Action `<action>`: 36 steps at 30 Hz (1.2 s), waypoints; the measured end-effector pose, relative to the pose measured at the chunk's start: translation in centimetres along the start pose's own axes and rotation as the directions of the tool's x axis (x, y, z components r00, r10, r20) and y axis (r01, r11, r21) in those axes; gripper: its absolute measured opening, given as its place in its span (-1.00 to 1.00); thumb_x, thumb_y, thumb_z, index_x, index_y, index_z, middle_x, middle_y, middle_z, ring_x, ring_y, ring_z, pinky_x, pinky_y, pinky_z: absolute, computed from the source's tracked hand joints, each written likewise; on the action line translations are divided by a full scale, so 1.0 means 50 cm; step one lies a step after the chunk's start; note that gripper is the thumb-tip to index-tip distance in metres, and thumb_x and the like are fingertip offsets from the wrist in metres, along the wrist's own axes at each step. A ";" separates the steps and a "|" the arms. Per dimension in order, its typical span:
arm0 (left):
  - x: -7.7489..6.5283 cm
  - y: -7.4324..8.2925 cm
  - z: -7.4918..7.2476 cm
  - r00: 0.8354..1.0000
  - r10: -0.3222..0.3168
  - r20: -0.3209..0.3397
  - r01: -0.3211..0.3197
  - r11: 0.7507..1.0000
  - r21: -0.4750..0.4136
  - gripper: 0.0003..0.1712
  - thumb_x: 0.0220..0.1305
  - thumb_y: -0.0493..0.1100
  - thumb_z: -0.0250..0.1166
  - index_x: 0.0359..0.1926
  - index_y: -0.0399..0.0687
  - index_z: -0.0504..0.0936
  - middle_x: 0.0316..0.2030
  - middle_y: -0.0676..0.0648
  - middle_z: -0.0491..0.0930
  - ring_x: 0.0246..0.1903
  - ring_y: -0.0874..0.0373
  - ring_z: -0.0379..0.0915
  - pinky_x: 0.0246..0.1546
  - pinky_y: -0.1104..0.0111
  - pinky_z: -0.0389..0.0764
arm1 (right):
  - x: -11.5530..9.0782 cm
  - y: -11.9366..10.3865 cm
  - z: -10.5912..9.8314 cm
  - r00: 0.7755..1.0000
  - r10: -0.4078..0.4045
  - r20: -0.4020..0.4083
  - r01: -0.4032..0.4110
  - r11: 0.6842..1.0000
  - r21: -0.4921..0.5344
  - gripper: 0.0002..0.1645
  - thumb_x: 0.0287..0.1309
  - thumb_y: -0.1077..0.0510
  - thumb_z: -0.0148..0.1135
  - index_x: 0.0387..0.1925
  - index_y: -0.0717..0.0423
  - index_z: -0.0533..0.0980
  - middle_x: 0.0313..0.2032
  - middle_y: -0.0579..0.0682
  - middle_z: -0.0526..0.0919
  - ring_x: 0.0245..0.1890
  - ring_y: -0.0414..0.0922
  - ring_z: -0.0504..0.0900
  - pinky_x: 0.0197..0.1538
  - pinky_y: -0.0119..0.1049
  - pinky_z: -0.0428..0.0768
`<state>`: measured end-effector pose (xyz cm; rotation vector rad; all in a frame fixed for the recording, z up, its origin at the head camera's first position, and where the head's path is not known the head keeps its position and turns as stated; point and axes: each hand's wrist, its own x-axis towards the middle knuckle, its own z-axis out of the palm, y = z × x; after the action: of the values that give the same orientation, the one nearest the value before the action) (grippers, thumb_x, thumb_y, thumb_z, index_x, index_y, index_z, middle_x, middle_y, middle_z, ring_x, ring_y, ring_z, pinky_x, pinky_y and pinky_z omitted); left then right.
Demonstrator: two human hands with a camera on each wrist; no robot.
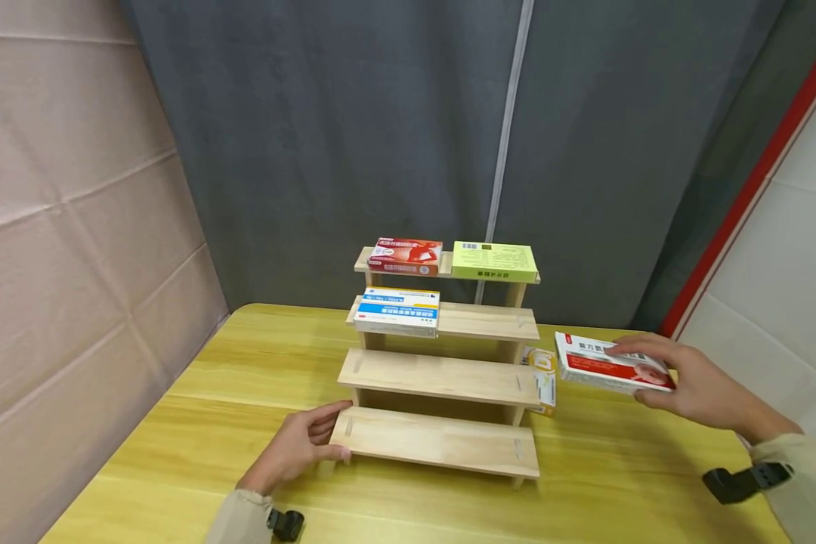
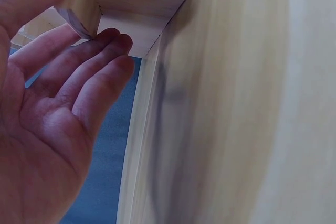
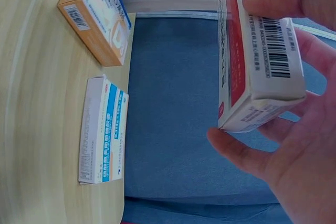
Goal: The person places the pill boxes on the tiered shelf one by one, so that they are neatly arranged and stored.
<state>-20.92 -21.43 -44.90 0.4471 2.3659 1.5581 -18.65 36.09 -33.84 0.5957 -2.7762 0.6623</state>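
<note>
My right hand [image 1: 697, 385] holds a white and red medicine box [image 1: 612, 364] to the right of a wooden stepped display rack [image 1: 442, 442]. Thumb and fingers grip the box by its edges, and its barcode side [image 3: 268, 51] faces the right wrist camera. My left hand [image 1: 298, 444] grips the left end of the rack's lowest step, thumb at the front and fingers toward the back. In the left wrist view, the wooden corner [image 2: 81, 9] sits between thumb and fingers.
On the top step lie a red box [image 1: 405, 257] and a yellow-green box [image 1: 493, 261]. A white and blue box [image 1: 397, 311] lies on the step below, at left. Beside the rack's right side an orange and white box [image 3: 100, 19] and another white-blue box [image 3: 103, 132] rest on the table.
</note>
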 end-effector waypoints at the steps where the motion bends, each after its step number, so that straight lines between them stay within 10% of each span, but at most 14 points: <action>1: 0.000 0.000 0.000 1.000 0.000 0.001 0.000 1.000 -0.001 -0.03 -0.01 0.00 0.57 0.44 -0.05 0.40 0.40 -0.36 0.35 0.37 -0.27 0.33 0.22 0.31 0.65 | 0.001 -0.002 -0.001 1.000 0.000 -0.001 0.000 1.000 -0.001 -0.32 -0.09 0.20 0.58 0.15 -0.09 0.59 0.12 -0.14 0.54 -0.12 -0.55 0.36 -0.26 -0.56 0.48; 7: 0.001 -0.002 0.000 1.000 0.006 0.004 -0.006 1.000 -0.006 -0.02 -0.01 -0.01 0.57 0.44 -0.06 0.39 0.40 -0.36 0.35 0.37 -0.28 0.34 0.22 0.31 0.65 | 0.008 -0.009 -0.007 1.000 -0.001 0.004 0.001 1.000 -0.003 -0.32 -0.09 0.22 0.57 0.16 -0.06 0.59 0.17 0.10 0.56 -0.12 -0.56 0.35 -0.28 -0.55 0.47; 22: 0.000 -0.001 -0.001 1.000 0.004 0.006 -0.004 1.000 -0.007 -0.02 -0.02 0.02 0.57 0.44 -0.05 0.40 0.39 -0.36 0.36 0.36 -0.28 0.35 0.21 0.30 0.66 | 0.029 -0.024 -0.010 0.997 -0.058 -0.044 0.058 0.998 -0.008 -0.33 -0.07 0.25 0.56 0.16 -0.06 0.59 0.11 -0.13 0.58 -0.04 -0.64 0.33 -0.22 -0.54 0.50; 36: 0.001 -0.004 -0.002 1.000 0.009 0.011 -0.009 1.000 0.002 -0.03 0.00 0.03 0.57 0.44 -0.03 0.40 0.40 -0.34 0.36 0.36 -0.27 0.35 0.22 0.27 0.65 | 0.051 -0.046 -0.014 1.000 0.002 -0.012 -0.002 1.000 -0.001 -0.35 -0.05 0.17 0.55 0.16 -0.09 0.60 0.18 0.10 0.59 -0.07 -0.63 0.30 -0.20 -0.52 0.51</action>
<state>-21.02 -21.57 -45.05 0.4657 2.3612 1.5531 -19.85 33.70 -31.59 0.5874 -2.7658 0.6631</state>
